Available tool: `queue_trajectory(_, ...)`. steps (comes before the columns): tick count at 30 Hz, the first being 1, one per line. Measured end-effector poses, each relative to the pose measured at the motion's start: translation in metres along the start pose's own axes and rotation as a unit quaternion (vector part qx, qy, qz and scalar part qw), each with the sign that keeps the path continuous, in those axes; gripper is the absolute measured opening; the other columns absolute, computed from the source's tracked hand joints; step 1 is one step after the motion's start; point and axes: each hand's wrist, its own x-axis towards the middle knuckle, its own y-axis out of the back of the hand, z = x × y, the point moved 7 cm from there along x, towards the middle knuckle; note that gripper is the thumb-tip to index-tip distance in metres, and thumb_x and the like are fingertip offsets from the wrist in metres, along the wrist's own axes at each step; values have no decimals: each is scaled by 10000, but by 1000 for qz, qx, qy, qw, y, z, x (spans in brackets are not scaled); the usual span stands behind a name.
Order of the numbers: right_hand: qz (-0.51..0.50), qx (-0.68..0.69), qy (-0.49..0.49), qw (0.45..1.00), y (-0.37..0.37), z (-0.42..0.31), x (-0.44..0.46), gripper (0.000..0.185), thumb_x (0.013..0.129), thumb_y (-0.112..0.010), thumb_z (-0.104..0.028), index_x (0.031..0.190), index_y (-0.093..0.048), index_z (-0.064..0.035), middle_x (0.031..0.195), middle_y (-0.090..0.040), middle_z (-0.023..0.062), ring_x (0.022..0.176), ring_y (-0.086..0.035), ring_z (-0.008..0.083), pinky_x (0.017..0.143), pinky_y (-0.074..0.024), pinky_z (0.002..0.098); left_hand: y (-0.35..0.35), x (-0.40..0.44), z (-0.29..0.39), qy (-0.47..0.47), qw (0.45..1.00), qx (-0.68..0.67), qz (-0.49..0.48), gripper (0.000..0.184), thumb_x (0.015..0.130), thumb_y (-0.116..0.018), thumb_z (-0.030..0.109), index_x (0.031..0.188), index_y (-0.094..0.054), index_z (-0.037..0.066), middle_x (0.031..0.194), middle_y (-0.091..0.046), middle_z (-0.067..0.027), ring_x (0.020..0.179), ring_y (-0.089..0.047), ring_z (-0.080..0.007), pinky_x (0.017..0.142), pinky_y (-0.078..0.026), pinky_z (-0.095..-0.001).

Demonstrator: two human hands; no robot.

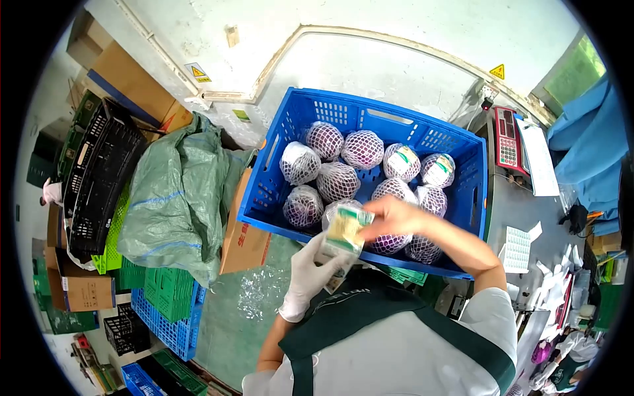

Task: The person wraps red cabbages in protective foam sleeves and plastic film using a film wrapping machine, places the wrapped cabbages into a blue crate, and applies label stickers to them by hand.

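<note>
My left hand, in a white glove, holds a stack of green and white labels at the near edge of a blue crate. My bare right hand pinches the top of that stack from the right. Inside the crate lie several round purple items in white net sleeves and clear wrap, such as the netted item at the back. Two at the right, among them the labelled item, carry green and white labels. My forearm and hands hide part of the front row.
A green woven sack and black crates stand at the left. On the right-hand table are a red scale, a label sheet and papers. Another person is at the far lower right.
</note>
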Motion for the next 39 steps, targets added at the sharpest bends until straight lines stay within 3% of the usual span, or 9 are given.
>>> queue_trajectory(1,46,-145,47,987,-13,-13,-5,219,757,-696,-187,874,-622,-16,700,-603,123,605,-604,168,554,-455,257,1,3,19,-155,984,81,17,559,718,-728,89,1211,-480,1,1036,-622,-91,920,-592,-120,812,-447,-228)
queue_trajectory(4,122,-268,133,946,-39,-30,-9,146,756,-687,-146,731,-593,-37,545,-505,126,456,-531,220,442,-383,345,1,3,3,-43,985,-165,10,459,764,-672,24,1184,-491,-17,1062,-609,-88,969,-571,-120,822,-442,-227)
queue_trajectory(9,206,-243,254,913,-32,-52,-4,74,784,-599,-58,835,-632,-16,690,-623,145,598,-625,279,535,-495,318,28,-3,-23,-53,977,-52,199,161,740,-710,51,639,-609,-24,533,-491,39,527,-411,-22,466,-349,-196)
queue_trajectory(19,-25,-95,10,995,-45,7,49,193,759,-719,-188,838,-653,-25,673,-623,9,614,-564,49,570,-461,196,27,-16,-23,-40,996,-14,79,205,854,-561,106,1042,-627,61,911,-656,-101,837,-631,-147,759,-479,-266)
queue_trajectory(27,109,-202,138,963,-66,-19,52,125,760,-678,-67,778,-628,46,588,-603,43,528,-545,55,475,-422,188,45,-12,-40,-73,979,-17,192,179,831,-614,141,979,-626,42,848,-655,-44,776,-595,-92,701,-478,-249)
queue_trajectory(30,99,-209,105,967,-65,-16,56,116,760,-670,-56,772,-632,53,575,-598,48,525,-543,55,468,-415,192,52,-14,-51,56,964,-139,219,211,779,-681,216,885,-628,41,733,-643,-53,720,-611,-112,668,-483,-260)
queue_trajectory(32,124,-252,142,949,-57,-26,57,77,737,-670,-35,750,-643,36,564,-597,43,484,-527,67,458,-403,199,57,-24,-10,156,979,26,130,305,706,-744,289,852,-626,49,670,-624,-61,678,-606,-97,638,-483,-257)
queue_trajectory(36,280,-279,209,895,57,-44,77,109,770,-570,-69,758,-647,6,667,-634,82,595,-584,117,543,-460,264,44,-17,-26,-49,979,40,193,307,693,-752,292,842,-641,47,711,-640,-67,673,-600,-84,639,-485,-262)
queue_trajectory(39,432,-381,94,812,164,-53,86,334,697,-721,-297,848,-627,-14,712,-626,128,637,-586,207,601,-454,343,59,-26,-34,18,981,24,190,244,725,-719,213,865,-649,26,740,-647,-83,670,-607,-110,640,-488,-266)
